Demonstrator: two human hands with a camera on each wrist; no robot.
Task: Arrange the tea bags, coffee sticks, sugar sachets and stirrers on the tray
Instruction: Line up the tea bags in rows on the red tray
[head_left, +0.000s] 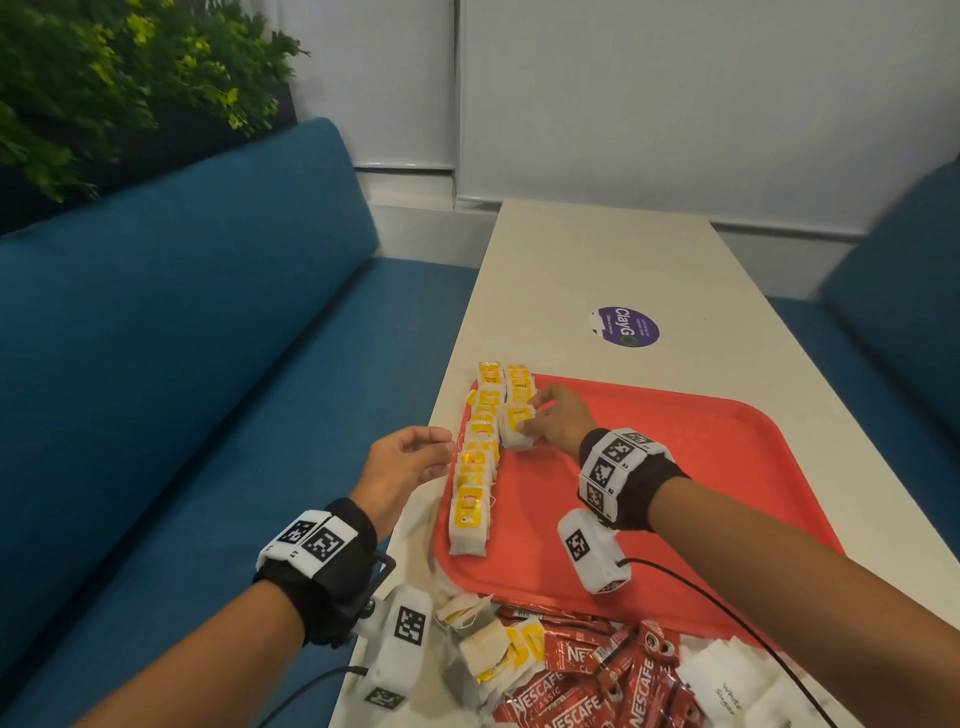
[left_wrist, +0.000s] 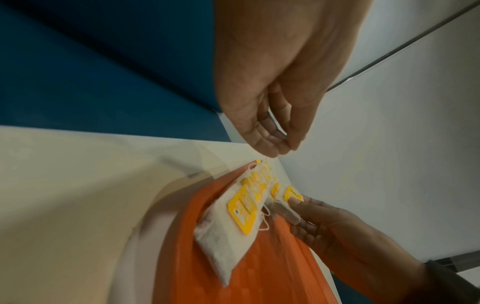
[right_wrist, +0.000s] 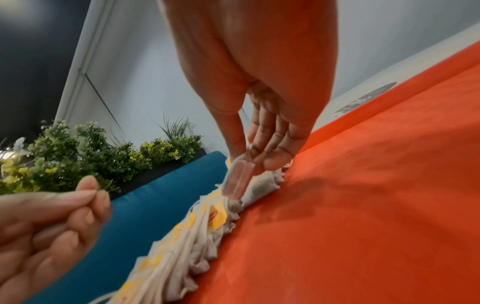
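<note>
Tea bag (head_left: 517, 427), frame centre: pinched by right hand (head_left: 558, 422) on red tray (head_left: 701, 467). Left hand (head_left: 405, 467) relaxed, empty. Risk: nudging toppled row.

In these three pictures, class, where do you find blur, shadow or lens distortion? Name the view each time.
Head view: the table edges splay from wide-angle distortion, and the coffee sticks are soft. Left wrist view: the tea bags are smeared by motion blur. Right wrist view: the right hand looms oversized and casts a shadow on the tray.
</note>
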